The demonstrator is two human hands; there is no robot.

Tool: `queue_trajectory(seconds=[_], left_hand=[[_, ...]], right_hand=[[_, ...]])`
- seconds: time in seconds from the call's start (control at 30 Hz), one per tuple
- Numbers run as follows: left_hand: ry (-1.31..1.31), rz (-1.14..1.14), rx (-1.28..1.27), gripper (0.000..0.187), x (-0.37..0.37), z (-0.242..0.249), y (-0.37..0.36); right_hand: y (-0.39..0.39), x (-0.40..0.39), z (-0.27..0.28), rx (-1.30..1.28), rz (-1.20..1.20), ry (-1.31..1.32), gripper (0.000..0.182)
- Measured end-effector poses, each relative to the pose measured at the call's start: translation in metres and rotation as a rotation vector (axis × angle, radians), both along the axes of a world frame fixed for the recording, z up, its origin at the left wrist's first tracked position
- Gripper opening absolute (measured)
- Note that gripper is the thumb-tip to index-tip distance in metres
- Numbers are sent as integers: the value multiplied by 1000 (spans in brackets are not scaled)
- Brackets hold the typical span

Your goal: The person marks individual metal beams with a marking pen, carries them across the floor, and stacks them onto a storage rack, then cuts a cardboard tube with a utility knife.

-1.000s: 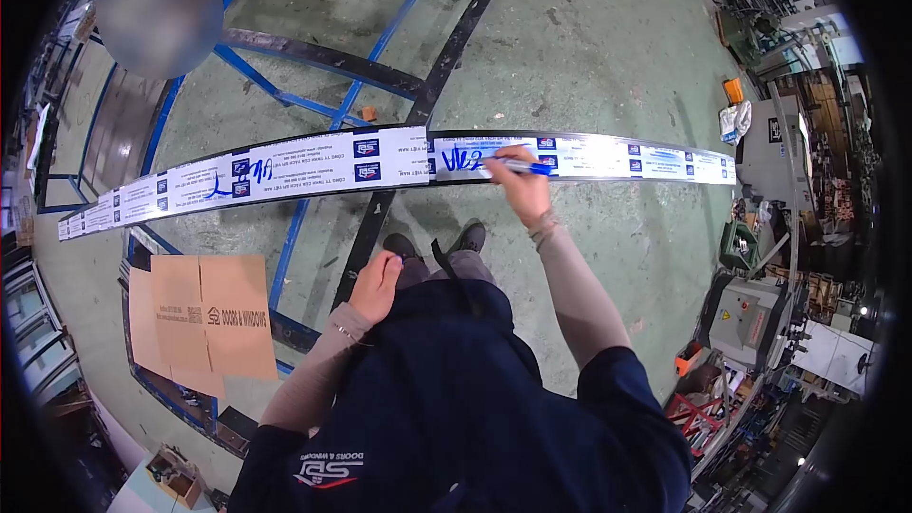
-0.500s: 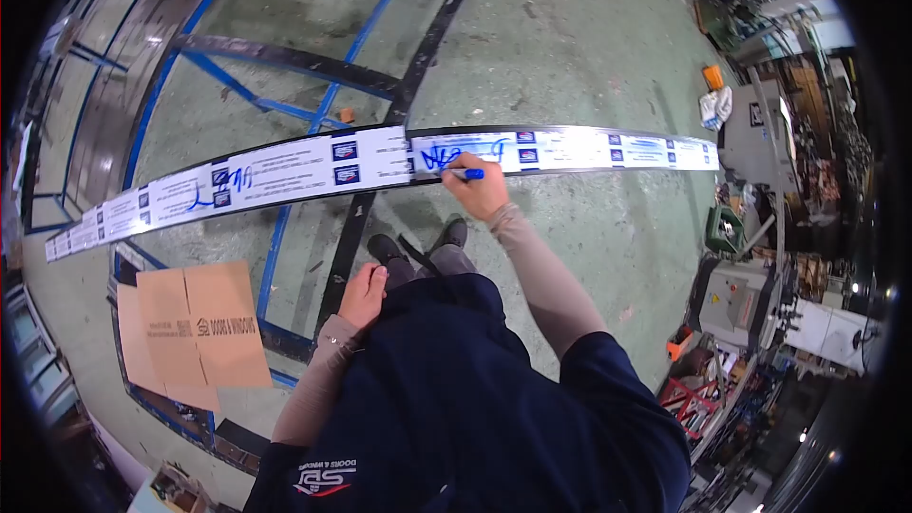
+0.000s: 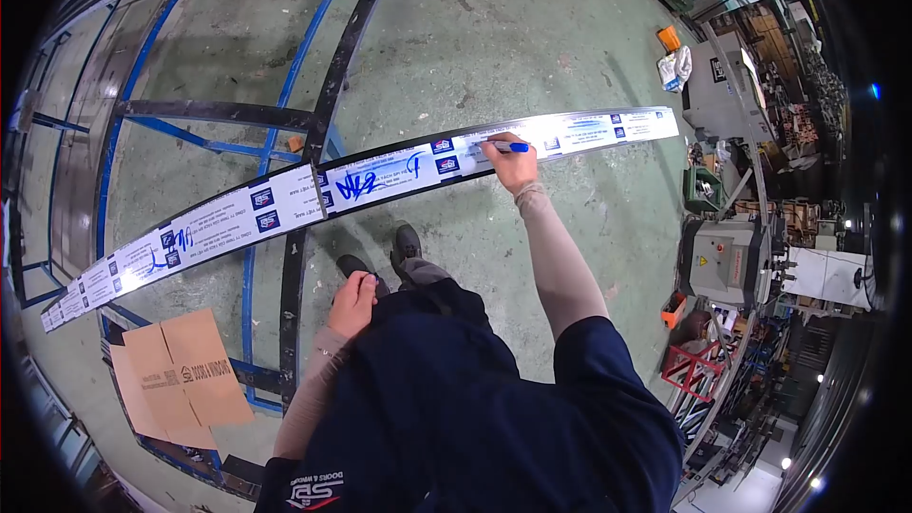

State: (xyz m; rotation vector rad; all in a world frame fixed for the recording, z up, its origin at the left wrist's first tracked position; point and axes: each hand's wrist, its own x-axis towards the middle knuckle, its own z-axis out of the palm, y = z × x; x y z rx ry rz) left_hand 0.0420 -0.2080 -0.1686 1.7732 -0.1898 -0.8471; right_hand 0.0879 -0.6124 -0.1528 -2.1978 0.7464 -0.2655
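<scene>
My right hand (image 3: pixel 513 163) grips a blue marker (image 3: pixel 513 146) above the right-hand long profile (image 3: pixel 579 133), which is wrapped in white printed film. Blue handwriting (image 3: pixel 361 185) marks that film left of the hand. A second film-covered profile (image 3: pixel 218 223) meets it on the left and carries blue strokes too. Both lie across a blue and black metal frame (image 3: pixel 309 133). My left hand (image 3: pixel 353 304) is closed in front of my body, below the profiles; what its curled fingers hold, if anything, I cannot make out.
A flattened cardboard box (image 3: pixel 190 375) lies on the lower left of the frame. To the right, a grey machine (image 3: pixel 722 261), a green bin (image 3: pixel 703 190) and a red crate (image 3: pixel 692 370) line the green floor (image 3: pixel 532 38). My shoes (image 3: pixel 407 242) stand beside a black beam.
My right hand has moved right along the profile with the marker, away from the blue handwriting. The camera view has shifted and turned. My left hand stays closed near my body.
</scene>
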Motion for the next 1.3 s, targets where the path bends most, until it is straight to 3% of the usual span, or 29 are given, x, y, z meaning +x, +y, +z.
queue_trajectory(seconds=[0.1, 0.2, 0.37, 0.47, 0.6, 0.83, 0.93, 1.1, 1.2, 1.3], left_hand=[[-2, -26, 20, 31, -2, 0, -14], [10, 5, 38, 32, -7, -8, -21], [-3, 63, 16, 33, -10, -11, -45], [-1, 42, 24, 33, -8, -11, -55], [-34, 6, 76, 34, -6, -2, -69], [-48, 13, 83, 34, -2, -5, -90], [-40, 7, 99, 34, -2, 0, -97], [-16, 31, 118, 34, -4, -9, -96], [3, -2, 137, 34, -4, -5, -95], [-18, 4, 146, 34, -4, -2, -96]], right_hand=[[-18, -4, 5, -11, 169, 187, 24], [-27, -2, -2, -19, 84, -57, 25], [-42, -9, -1, -49, 168, 84, 20], [-47, -8, -11, -36, 34, -143, 18], [-62, -12, -1, -49, 119, 67, 18], [-86, -15, -3, -101, 158, -17, 21], [-85, -26, 1, -28, 194, 68, 22], [-151, -44, -18, -161, -296, -119, 22], [-195, -50, -22, -202, -243, -173, 21], [-207, -44, -5, -165, -184, 163, 22]])
